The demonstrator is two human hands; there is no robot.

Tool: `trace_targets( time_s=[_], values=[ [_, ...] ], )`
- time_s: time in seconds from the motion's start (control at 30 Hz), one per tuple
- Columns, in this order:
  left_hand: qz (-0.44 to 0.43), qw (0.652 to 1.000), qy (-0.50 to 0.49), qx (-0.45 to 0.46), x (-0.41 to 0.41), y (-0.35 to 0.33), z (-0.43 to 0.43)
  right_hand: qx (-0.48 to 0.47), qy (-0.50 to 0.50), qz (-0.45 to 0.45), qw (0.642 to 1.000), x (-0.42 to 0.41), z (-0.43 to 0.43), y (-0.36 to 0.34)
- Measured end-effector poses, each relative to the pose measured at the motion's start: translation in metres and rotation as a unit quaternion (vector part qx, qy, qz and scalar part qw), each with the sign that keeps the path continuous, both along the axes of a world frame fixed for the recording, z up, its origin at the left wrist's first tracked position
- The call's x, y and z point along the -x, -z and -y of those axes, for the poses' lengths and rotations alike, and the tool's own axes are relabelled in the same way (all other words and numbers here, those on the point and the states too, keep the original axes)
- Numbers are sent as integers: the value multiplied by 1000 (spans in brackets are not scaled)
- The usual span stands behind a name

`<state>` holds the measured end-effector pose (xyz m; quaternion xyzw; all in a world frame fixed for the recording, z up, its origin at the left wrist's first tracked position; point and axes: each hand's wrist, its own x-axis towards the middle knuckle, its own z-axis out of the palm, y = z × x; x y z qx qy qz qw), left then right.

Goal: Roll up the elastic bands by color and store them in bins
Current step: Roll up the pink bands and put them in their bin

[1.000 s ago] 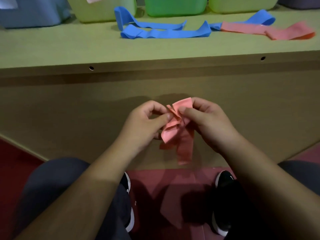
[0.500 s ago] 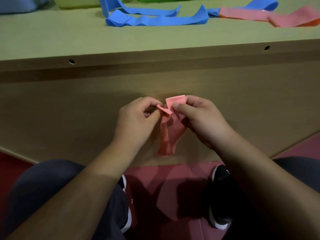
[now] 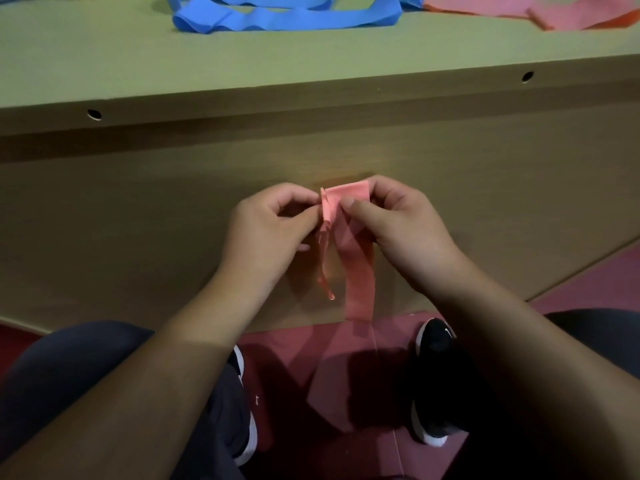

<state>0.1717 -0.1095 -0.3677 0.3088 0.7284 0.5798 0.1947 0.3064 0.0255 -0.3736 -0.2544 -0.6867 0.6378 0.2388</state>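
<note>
Low before the table front, the left hand [image 3: 268,225] curls its fingers and pinches the pink band's [image 3: 346,216] left edge. Rightward, the right hand [image 3: 398,223] pinches the folded top between thumb and forefinger; two tails hang down between both wrists.

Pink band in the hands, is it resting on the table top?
No, the left hand and right hand pinch the pink band in the air below the table top, its tails hanging down.

no legible text, small white logo mark [image 3: 449,331] on black shoe [image 3: 433,355]
</note>
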Motion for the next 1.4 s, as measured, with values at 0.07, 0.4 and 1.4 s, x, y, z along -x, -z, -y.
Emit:
trace_targets(
  time_s=[0.07,0.4,1.4],
  values=[
    [-16,1000,23,2,2,2,1,6,-4,-3,1000,-2,-1,0],
    [-74,991,109,5,9,-2,11,19,-29,-29,999,-7,-4,-3],
    [-141,990,8,1,-7,-6,11,-23,-28,-3,999,-8,-4,2]
  ],
)
